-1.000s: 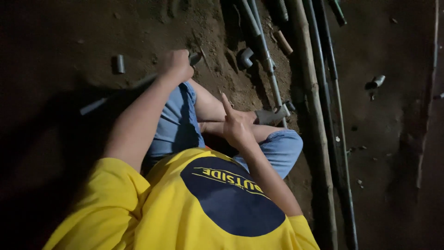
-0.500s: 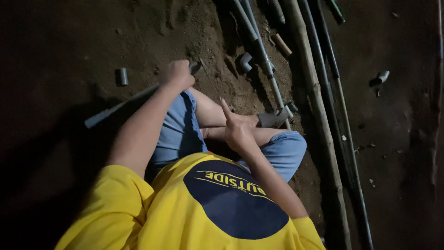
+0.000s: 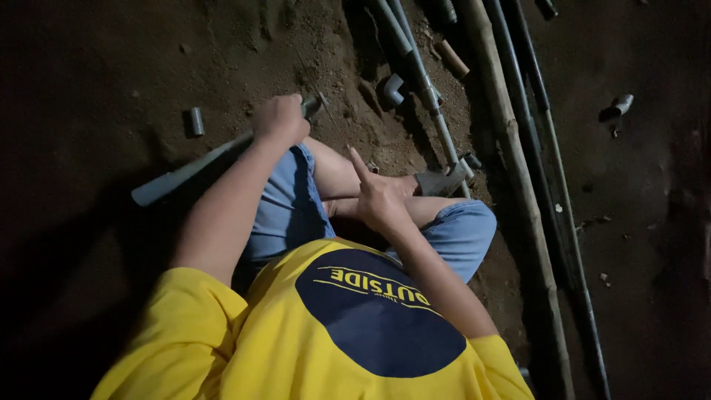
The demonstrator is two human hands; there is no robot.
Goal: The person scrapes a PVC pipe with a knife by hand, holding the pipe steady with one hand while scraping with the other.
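I sit cross-legged on dirt ground in a yellow shirt (image 3: pixel 244 348) and denim shorts (image 3: pixel 285 211). My left hand (image 3: pixel 280 118) is closed around a grey plastic pipe (image 3: pixel 185 174) that slants down to the left across my knee. My right hand (image 3: pixel 379 196) rests over my shin with the index finger raised and the other fingers curled; nothing shows in it. A flat grey piece (image 3: pixel 441 181) lies just to its right, by my foot.
A short grey pipe sleeve (image 3: pixel 196 121) lies on the dirt at left. An elbow fitting (image 3: pixel 392 87), a long thin pipe (image 3: pixel 429 92), a wooden pole (image 3: pixel 511 170) and dark pipes (image 3: pixel 552 170) lie at right. A small fitting (image 3: pixel 618 107) sits far right.
More of the grey pipe now shows at the lower left of my left hand. My right hand keeps its raised finger in the same place.
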